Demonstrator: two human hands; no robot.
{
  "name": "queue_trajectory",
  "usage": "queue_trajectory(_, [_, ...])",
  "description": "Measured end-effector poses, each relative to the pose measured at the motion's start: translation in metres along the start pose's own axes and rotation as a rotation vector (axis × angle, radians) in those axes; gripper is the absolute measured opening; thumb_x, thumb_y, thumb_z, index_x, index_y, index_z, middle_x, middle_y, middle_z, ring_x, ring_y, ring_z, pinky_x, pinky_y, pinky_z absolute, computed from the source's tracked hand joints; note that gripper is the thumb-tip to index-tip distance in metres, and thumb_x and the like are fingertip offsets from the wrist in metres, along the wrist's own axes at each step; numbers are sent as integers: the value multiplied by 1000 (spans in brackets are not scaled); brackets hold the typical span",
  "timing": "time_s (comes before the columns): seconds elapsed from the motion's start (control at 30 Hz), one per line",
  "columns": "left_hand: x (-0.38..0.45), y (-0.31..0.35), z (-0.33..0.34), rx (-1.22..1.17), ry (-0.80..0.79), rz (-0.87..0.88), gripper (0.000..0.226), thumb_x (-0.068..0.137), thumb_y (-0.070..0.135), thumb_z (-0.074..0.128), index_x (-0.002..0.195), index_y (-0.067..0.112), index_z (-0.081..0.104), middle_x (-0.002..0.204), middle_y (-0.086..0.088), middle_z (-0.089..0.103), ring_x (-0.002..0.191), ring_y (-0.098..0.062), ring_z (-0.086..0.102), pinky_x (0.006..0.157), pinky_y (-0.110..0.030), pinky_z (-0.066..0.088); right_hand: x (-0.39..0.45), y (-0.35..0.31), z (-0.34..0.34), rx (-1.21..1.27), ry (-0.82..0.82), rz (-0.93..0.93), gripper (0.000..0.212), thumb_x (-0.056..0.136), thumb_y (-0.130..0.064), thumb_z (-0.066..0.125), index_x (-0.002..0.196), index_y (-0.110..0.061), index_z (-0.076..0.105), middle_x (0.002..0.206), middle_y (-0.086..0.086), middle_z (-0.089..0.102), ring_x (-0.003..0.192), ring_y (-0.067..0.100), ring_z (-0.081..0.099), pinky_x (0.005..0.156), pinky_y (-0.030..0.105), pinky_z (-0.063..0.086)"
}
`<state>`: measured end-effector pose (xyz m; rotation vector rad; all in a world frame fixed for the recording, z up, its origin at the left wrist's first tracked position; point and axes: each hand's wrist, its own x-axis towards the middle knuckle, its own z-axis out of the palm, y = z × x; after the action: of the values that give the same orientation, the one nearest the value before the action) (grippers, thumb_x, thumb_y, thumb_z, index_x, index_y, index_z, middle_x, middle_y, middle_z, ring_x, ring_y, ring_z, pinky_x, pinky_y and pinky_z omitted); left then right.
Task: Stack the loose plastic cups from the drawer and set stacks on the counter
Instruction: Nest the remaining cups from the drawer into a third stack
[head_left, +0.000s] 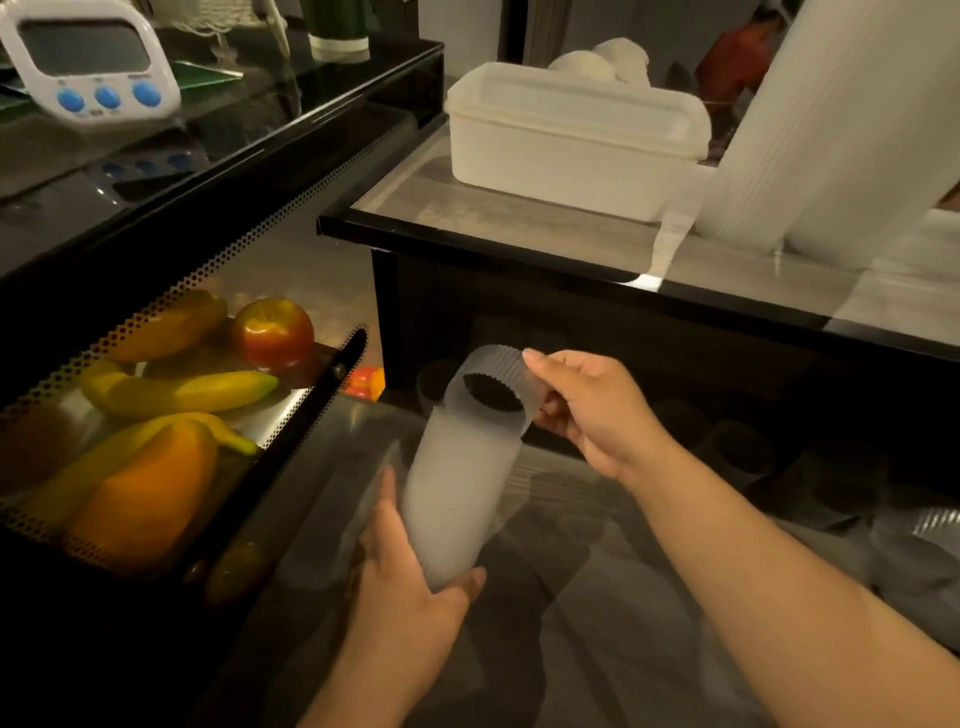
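A stack of frosted, ribbed plastic cups (457, 499) is tilted over the open drawer (597, 597), its mouth facing up and away. My left hand (410, 571) grips the stack's lower end. My right hand (587, 410) pinches the rim of the top cup (493, 374) between thumb and fingers. Several loose cups (737, 452) lie in the dark drawer to the right, dim and hard to tell apart. The glass-topped counter (519, 234) runs just above the drawer.
On the counter stand a white lidded container (566, 140) and tall white cup stacks (810, 130). Left is a black perforated bin (291, 436) with bananas (176, 395), an apple (272, 332) and an orange pepper (150, 493). A white timer (88, 62) sits far left.
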<state>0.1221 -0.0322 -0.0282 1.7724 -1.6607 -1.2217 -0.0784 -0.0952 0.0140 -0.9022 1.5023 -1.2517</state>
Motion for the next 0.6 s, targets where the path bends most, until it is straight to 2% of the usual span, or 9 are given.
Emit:
queue_trajectory(0.07, [-2, 4, 3, 0, -23, 13, 124, 73, 19, 84, 148, 44, -12, 154, 1, 18, 131, -20, 40, 105, -40, 42, -6, 2, -3, -124, -4, -65, 26, 93, -32, 63, 89, -8, 72, 77, 0, 67, 73, 13, 61, 73, 25, 57])
queue_trajectory(0.13, [-2, 5, 5, -1, -19, 18, 124, 73, 21, 84, 147, 45, -13, 154, 0, 17, 129, -20, 41, 104, -40, 42, -10, 4, -4, -260, -5, -180, 20, 93, -31, 65, 91, -13, 73, 82, 0, 71, 78, 16, 67, 73, 26, 58])
queue_trajectory(0.2, [-1, 4, 6, -13, -11, 19, 125, 73, 22, 84, 147, 46, -14, 154, -1, 18, 129, -20, 41, 104, -41, 42, -13, 7, -3, -333, -55, -293, 12, 91, -28, 67, 101, -23, 73, 88, 5, 71, 81, 18, 66, 75, 27, 57])
queue_trajectory(0.27, [1, 4, 6, -25, -9, 7, 126, 72, 20, 84, 148, 45, -14, 153, -1, 19, 129, -21, 40, 105, -41, 41, -15, 12, -1, -360, -119, -348, 26, 92, -25, 66, 116, -35, 68, 95, 0, 72, 86, 12, 66, 81, 24, 57])
queue_trajectory(0.33, [3, 3, 6, -33, -7, -6, 128, 71, 17, 85, 148, 44, -14, 153, -1, 19, 131, -21, 39, 106, -42, 41, -15, 10, -2, -318, -164, -352, 33, 93, -20, 64, 124, -33, 64, 109, -11, 71, 103, 2, 66, 88, 20, 54])
queue_trajectory(0.4, [5, 2, 6, -37, -4, -11, 129, 71, 17, 85, 148, 45, -14, 153, 0, 19, 131, -21, 39, 106, -43, 41, -12, 6, -4, -292, -189, -357, 33, 93, -16, 63, 124, -27, 65, 117, -16, 68, 112, -3, 61, 94, 18, 51])
queue_trajectory(0.5, [6, 0, 5, -27, 2, -3, 128, 71, 17, 85, 149, 43, -13, 152, 0, 21, 130, -21, 40, 105, -41, 42, -7, 3, -7, -311, -210, -365, 32, 93, -16, 63, 123, -28, 65, 120, -13, 68, 116, -3, 59, 98, 19, 49])
queue_trajectory(0.6, [7, 1, 4, -30, 0, -4, 128, 71, 16, 85, 150, 41, -12, 154, 0, 19, 132, -21, 38, 106, -40, 40, -6, 4, -9, -351, -193, -399, 31, 93, -18, 63, 122, -31, 64, 118, -16, 67, 115, -5, 58, 96, 14, 47])
